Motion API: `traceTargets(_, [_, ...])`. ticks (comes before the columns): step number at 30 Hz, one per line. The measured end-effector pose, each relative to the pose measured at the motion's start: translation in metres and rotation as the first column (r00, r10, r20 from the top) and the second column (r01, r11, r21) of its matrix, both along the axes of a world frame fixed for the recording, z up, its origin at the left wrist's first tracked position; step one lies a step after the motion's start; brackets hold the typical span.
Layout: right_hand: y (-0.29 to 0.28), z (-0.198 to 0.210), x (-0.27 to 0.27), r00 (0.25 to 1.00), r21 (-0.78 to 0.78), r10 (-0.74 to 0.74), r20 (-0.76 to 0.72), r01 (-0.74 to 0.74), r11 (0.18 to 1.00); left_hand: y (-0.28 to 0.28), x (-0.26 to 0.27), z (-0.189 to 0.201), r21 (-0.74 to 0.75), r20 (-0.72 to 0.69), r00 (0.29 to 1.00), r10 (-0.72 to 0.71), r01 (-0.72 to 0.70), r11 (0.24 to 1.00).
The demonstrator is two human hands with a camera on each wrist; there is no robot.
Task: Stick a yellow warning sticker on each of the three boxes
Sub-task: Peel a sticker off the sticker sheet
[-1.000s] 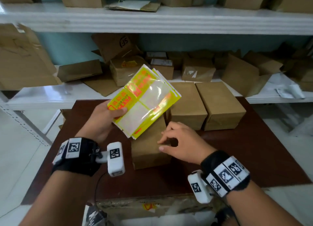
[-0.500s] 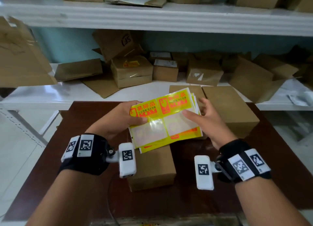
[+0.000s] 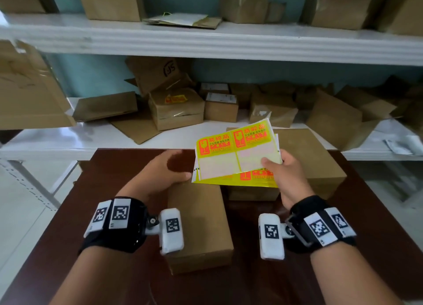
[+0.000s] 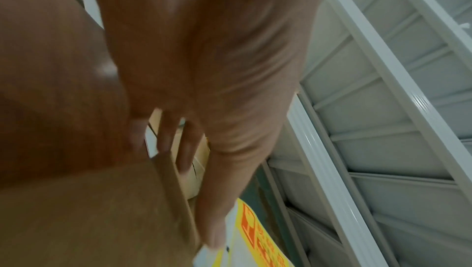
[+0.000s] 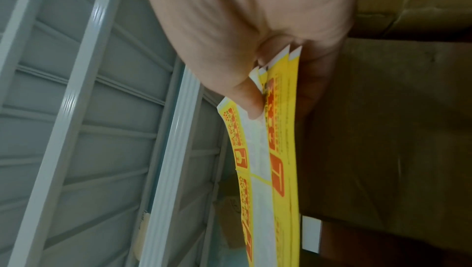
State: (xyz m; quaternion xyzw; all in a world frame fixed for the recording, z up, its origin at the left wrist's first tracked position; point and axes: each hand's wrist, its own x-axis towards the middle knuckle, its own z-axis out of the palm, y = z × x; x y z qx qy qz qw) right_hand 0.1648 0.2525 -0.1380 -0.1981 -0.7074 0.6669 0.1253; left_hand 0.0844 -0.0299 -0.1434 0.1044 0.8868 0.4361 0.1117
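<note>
- Right hand (image 3: 287, 174) pinches the stack of yellow sticker sheets (image 3: 238, 153) at its right edge: thumb on the top sheet, other fingers beneath. Right wrist view confirms it: the sheet corners (image 5: 281, 57) sit in the crook of the thumb.
- Stack is held in the air above the brown table (image 3: 377, 224), fanned, printed side up; the top sheet has two stickers in its upper row, blank backing below.
- Left hand (image 3: 164, 174) holds nothing; fingers straight and slightly spread, tips just beside the stack's lower left corner. Contact cannot be judged; left wrist view is blurred.
- Near box (image 3: 199, 224) lies below the left hand; middle box (image 3: 251, 192) sits under the sheets; far box (image 3: 315, 162) is behind the right hand.
</note>
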Motion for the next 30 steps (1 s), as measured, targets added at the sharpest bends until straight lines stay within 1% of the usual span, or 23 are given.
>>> traceTargets(1, [0.001, 0.001, 0.0, 1.0, -0.005, -0.002, 0.0, 0.002, 1.0, -0.002, 0.002, 0.0, 0.055, 0.078, 0.994, -0.081, 0.077, 0.996])
traceTargets(3, [0.002, 0.003, -0.002, 1.0, -0.036, 0.002, 0.003, -0.002, 0.999, -0.003, 0.007, 0.003, 0.175, 0.205, 0.942, -0.265, 0.231, 0.957])
traceTargets(5, [0.001, 0.005, -0.002, 1.0, -0.074, 0.006, -0.005, -0.006, 0.997, -0.004, 0.011, 0.006, 0.214, 0.229, 0.906, -0.356, 0.31, 0.926])
traceTargets(7, [0.0, 0.008, -0.001, 0.999, -0.106, 0.031, -0.01, -0.032, 0.994, -0.004, 0.015, 0.008, 0.192, 0.226, 0.894, -0.387, 0.349, 0.917])
traceTargets(11, [-0.003, 0.012, 0.002, 0.997, -0.172, 0.083, 0.001, -0.081, 0.982, -0.002, 0.021, 0.011, 0.091, 0.199, 0.886, -0.418, 0.409, 0.908])
traceTargets(14, [-0.002, 0.013, 0.003, 0.996, -0.203, 0.09, 0.002, -0.087, 0.975, 0.001, 0.024, 0.009, 0.07, 0.178, 0.872, -0.457, 0.452, 0.889])
traceTargets(16, [-0.002, 0.014, 0.004, 0.994, -0.219, 0.108, 0.011, -0.103, 0.97, 0.004, 0.028, 0.005, 0.097, 0.179, 0.863, -0.472, 0.462, 0.882])
traceTargets(18, [-0.003, 0.014, 0.003, 0.992, -0.226, 0.129, 0.017, -0.121, 0.967, 0.004, 0.03, 0.003, 0.137, 0.179, 0.864, -0.47, 0.451, 0.882])
traceTargets(20, [-0.003, 0.014, 0.003, 0.991, -0.22, 0.134, 0.023, -0.126, 0.967, -0.002, 0.027, 0.004, 0.218, 0.188, 0.873, -0.45, 0.41, 0.886])
traceTargets(21, [-0.003, 0.014, 0.003, 0.99, -0.218, 0.136, 0.023, -0.128, 0.968, -0.006, 0.025, 0.006, 0.271, 0.19, 0.888, -0.418, 0.362, 0.892])
traceTargets(23, [-0.003, 0.012, 0.002, 0.99, -0.215, 0.139, 0.022, -0.131, 0.968, -0.012, 0.021, 0.01, 0.387, 0.207, 0.935, -0.288, 0.192, 0.902])
traceTargets(25, [-0.003, 0.011, 0.001, 0.99, -0.208, 0.139, 0.02, -0.132, 0.969, -0.01, 0.016, 0.012, 0.509, 0.221, 0.958, -0.181, 0.046, 0.86])
traceTargets(26, [-0.003, 0.011, 0.001, 0.99, -0.202, 0.139, 0.015, -0.133, 0.97, -0.005, 0.015, 0.012, 0.542, 0.216, 0.965, -0.147, 0.006, 0.84])
traceTargets(28, [-0.004, 0.01, 0.0, 0.991, -0.157, 0.134, 0.008, -0.131, 0.979, 0.004, 0.013, 0.01, 0.547, 0.194, 0.978, -0.076, -0.043, 0.836])
traceTargets(30, [-0.002, 0.009, -0.001, 0.994, -0.049, 0.104, 0.012, -0.104, 0.993, 0.009, 0.009, 0.007, 0.547, 0.181, 0.983, -0.011, -0.091, 0.832])
